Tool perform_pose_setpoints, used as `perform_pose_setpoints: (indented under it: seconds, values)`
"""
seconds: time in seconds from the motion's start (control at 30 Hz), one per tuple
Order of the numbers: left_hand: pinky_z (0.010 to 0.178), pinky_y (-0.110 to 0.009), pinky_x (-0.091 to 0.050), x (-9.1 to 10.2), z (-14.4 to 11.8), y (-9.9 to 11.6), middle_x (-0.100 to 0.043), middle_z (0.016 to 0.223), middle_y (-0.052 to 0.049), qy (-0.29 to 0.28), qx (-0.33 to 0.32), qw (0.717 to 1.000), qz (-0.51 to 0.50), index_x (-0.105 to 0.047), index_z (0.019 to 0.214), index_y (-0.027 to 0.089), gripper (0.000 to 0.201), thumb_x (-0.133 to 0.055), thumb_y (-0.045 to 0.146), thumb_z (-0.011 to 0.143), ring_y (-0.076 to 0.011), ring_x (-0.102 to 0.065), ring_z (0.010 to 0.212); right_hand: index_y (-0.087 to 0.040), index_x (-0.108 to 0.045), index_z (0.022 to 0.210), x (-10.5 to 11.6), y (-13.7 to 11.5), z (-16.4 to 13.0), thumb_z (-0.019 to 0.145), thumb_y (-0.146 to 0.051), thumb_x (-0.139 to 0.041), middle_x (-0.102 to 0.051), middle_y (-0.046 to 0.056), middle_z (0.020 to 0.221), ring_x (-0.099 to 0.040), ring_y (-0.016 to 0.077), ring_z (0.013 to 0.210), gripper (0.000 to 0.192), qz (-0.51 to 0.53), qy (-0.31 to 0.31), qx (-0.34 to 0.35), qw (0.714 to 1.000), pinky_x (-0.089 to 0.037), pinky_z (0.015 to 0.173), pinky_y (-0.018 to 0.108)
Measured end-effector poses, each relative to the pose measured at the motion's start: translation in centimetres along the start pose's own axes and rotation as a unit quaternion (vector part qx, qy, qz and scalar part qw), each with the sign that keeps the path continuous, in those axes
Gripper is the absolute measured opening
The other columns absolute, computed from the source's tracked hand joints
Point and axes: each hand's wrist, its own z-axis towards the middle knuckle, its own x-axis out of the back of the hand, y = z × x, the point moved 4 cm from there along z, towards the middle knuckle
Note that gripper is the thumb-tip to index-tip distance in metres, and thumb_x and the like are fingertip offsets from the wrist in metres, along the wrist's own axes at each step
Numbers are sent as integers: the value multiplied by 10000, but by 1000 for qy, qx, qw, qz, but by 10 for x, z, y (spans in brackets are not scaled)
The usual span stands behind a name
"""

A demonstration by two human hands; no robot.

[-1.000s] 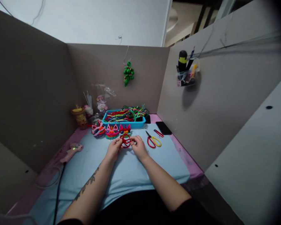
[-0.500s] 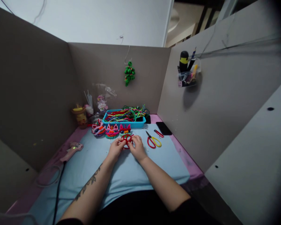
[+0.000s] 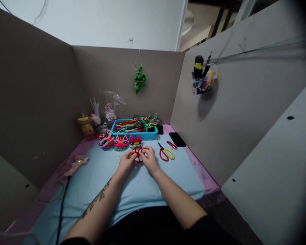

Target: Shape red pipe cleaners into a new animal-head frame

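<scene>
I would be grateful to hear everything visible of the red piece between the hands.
The red piece is a roughly round, open frame with gaps between its strands and a denser middle. It looks like pipe cleaner; finer detail is too small to tell. The left hand and right hand pinch it from opposite sides, fingertips partly covering it. It sits just in front of the rightmost eared figure; whether it touches the blue cloth beneath is unclear.

Fuzzy red pipe cleaner [image 3: 138, 154], matt blue cloth [image 3: 102, 183], smooth blue plastic tray [image 3: 136, 135], glossy black phone [image 3: 177, 140].
</scene>
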Motion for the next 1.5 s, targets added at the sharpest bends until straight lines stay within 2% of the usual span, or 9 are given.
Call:
perform_pose_setpoints:
  seconds: [0.17, 0.27, 0.4, 0.6, 0.73, 1.07, 1.33, 1.5]
  values:
    - [446, -197, -343, 2, 0, 2, -617, 609, -5, 20, -15, 1000, -15, -605, 863, 119, 456, -752, 410, 544, -91, -508, 473, -203, -574, 685, -1, 0, 0, 758, -212, -553, -527, 61, 971, -467, 210, 1000, 77, 1, 5, 10, 1000, -373, 912, 357]
    - [436, -195, -321, 4, 0, 2, -594, 559, 12, 28, -8, 999, -20, -608, 855, 118, 450, -761, 398, 537, -75, -467, 436, -204, -585, 707, -3, 0, 0, 724, -204, -595, -523, 63, 995, -462, 215, 1014, 21, 1, -12, 19, 1000, -369, 926, 358]
    - [421, -187, -276, 6, 1, 0, -568, 509, 28, 16, 6, 999, -32, -603, 841, 122, 431, -762, 393, 546, -61, -425, 398, -201, -602, 716, -6, -1, 0, 693, -212, -639, -520, 66, 999, -458, 222, 1030, 44, 3, -21, 26, 999, -361, 940, 359]
    - [532, -219, -378, 7, 4, -4, -648, 615, -20, 17, -7, 999, -48, -620, 760, 123, 387, -794, 354, 503, -115, -552, 538, -205, -595, 678, -3, 2, 0, 659, -218, -673, -530, 50, 986, -485, 210, 1010, 82, 38, -16, 3, 999, -365, 931, 351]
    - [583, -231, -404, 7, 6, -6, -661, 642, -25, 16, -17, 999, -42, -625, 735, 121, 365, -797, 338, 498, -125, -575, 580, -202, -578, 645, -2, 3, 1, 647, -210, -672, -539, 47, 980, -498, 212, 1000, 94, 53, -17, -13, 998, -368, 922, 356]
    - [596, -239, -424, 8, 4, -5, -671, 675, -35, 42, -16, 998, -32, -627, 836, 115, 405, -769, 353, 540, -135, -593, 602, -200, -562, 645, 8, -12, 1, 706, -214, -614, -540, 45, 905, -513, 191, 935, 81, 74, 24, 34, 996, -395, 887, 338]
    - [580, -247, -458, 7, -1, 1, -668, 668, -46, 65, -45, 997, -14, -612, 807, 119, 352, -759, 301, 544, -148, -612, 603, -200, -588, 600, 2, -11, -2, 701, -263, -646, -527, 56, 1002, -484, 208, 1012, 133, 60, -25, 24, 998, -372, 934, 376]
    - [559, -241, -463, 1, -2, 4, -658, 632, -35, 45, -64, 997, 20, -610, 753, 126, 289, -747, 271, 544, -140, -604, 570, -196, -603, 610, 0, -9, -2, 699, -273, -652, -504, 64, 1033, -475, 208, 1036, 128, 68, -29, 16, 997, -368, 947, 364]
